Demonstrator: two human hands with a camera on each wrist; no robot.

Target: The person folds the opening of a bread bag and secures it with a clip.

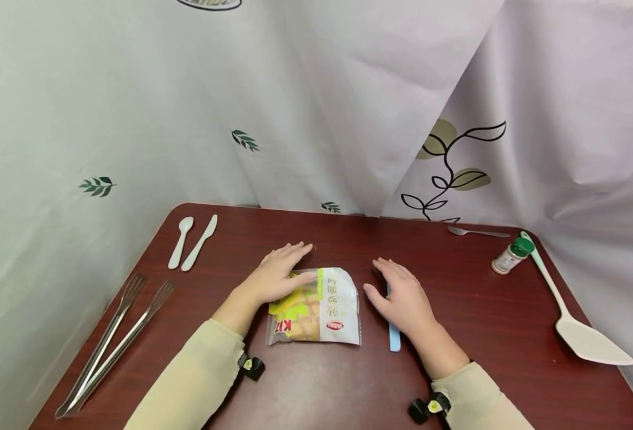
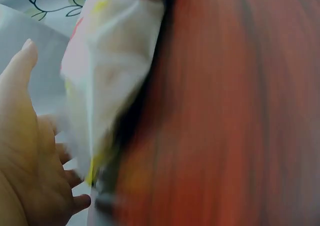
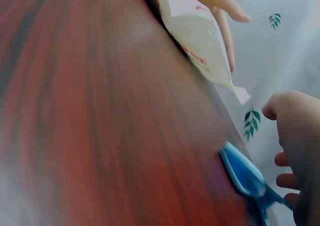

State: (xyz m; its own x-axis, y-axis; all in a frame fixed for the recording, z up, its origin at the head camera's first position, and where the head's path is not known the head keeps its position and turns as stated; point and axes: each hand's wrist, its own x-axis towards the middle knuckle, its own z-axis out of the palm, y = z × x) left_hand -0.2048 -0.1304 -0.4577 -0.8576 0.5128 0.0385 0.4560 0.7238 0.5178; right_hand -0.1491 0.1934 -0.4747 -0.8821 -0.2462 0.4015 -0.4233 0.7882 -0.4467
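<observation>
On the table lies a sealed plastic food bag [image 1: 340,307], white and clear with yellow, with tan pieces visible inside. My left hand [image 1: 274,276] is at the bag's left upper edge, fingers straight and spread, thumb overlapping the bag in the head view. To the right of the bag, my right hand [image 1: 406,297] hovers with fingers extended over a narrow light-blue plastic strip [image 1: 395,339]. The right wrist view shows this blue piece [image 3: 244,171] as a long clip-like shape, partly behind the fingers. Neither hand grips anything.
Metal tongs [image 1: 109,352] with fork-like ends lie at the left, below a white spoon [image 1: 180,242] and white knife [image 1: 200,242]. At the right are a small fork [image 1: 478,232], a green-capped seasoning bottle [image 1: 512,257] and a white spatula [image 1: 585,337]. Curtains [image 1: 316,107] hang behind.
</observation>
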